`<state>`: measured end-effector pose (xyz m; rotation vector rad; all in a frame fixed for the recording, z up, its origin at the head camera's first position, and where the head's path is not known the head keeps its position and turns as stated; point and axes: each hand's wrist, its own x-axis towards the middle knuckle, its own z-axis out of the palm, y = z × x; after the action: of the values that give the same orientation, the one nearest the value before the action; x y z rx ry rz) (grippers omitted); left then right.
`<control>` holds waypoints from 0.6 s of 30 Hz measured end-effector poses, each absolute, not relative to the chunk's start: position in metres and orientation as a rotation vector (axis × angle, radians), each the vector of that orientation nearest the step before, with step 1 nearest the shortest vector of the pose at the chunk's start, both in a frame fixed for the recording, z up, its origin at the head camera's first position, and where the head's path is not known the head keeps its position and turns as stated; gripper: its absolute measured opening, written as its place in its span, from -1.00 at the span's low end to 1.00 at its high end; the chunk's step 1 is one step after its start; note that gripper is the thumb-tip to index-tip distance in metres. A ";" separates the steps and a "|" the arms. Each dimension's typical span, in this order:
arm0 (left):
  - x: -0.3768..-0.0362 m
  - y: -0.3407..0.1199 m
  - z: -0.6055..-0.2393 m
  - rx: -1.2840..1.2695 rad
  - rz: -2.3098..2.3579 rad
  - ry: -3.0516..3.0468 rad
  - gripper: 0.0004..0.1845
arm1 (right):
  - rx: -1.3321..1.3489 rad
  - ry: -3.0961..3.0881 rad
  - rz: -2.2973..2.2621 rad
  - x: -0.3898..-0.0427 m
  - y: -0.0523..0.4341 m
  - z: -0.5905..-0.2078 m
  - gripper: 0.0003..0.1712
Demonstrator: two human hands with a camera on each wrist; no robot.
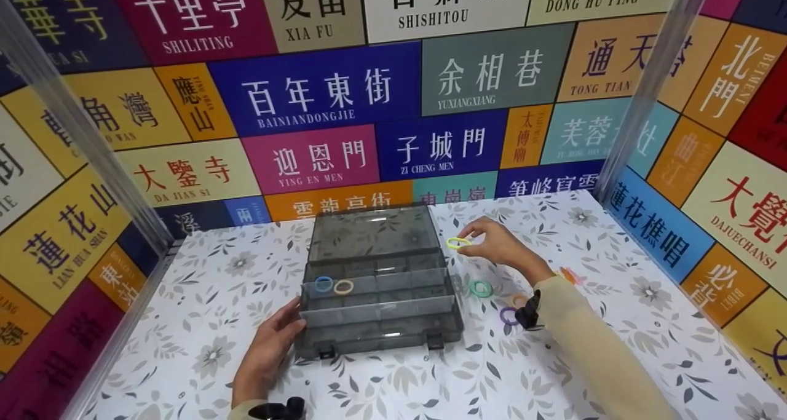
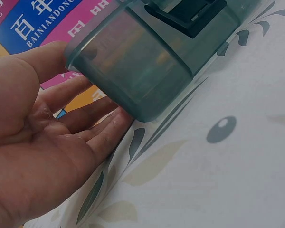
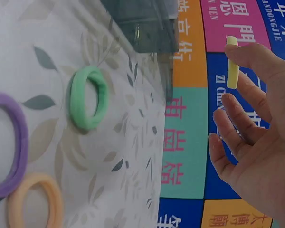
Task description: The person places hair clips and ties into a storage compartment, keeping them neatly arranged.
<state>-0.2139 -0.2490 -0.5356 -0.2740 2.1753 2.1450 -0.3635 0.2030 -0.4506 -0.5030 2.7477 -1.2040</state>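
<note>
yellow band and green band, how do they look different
The yellow band is pinched by the right hand, off the table; the green band lies on the table. In the right wrist view, the yellow band shows nearly edge-on, the green band its open middle. Both are rings.

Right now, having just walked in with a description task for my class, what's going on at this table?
A person's right hand pinches a yellow ring to the right of an open gray box. The left hand touches the box's left side. A blue ring and a cream ring are in the box; green, purple and orange rings lie on the table.
</note>
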 end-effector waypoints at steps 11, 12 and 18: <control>-0.215 -0.249 -0.536 -0.306 2.073 2.213 -0.37 | -0.651 2.705 -1.191 -0.360 0.172 -0.443 -0.67; -0.216 -0.250 -0.536 -0.309 2.069 2.213 -0.37 | -0.654 2.701 -1.195 -0.360 0.168 -0.442 -0.67; -0.217 -0.250 -0.535 -0.323 2.058 2.216 -0.37 | -0.722 2.698 -1.179 -0.362 0.145 -0.440 -0.69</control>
<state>-0.2170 -0.2499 -0.5346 -0.3233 2.2159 2.0583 -0.3624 0.1455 -0.4399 -0.7216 2.6980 -1.1794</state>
